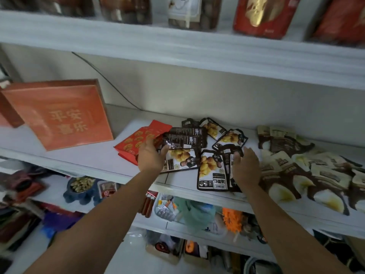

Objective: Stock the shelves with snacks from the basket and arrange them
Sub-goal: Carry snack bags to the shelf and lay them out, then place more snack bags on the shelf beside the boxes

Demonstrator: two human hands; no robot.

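Several black 油栗仁 packets (185, 139): left hand (151, 155) fingers grip some; right hand (245, 167) fingers rest straight.

White shelves (88, 155) are running across in tiers. A pale wall (197, 91) is showing behind, a dark cable (110, 84) trailing down it.

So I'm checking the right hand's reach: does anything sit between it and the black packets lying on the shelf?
Nothing visible does: the right hand is directly over the black packets, with no other item between.
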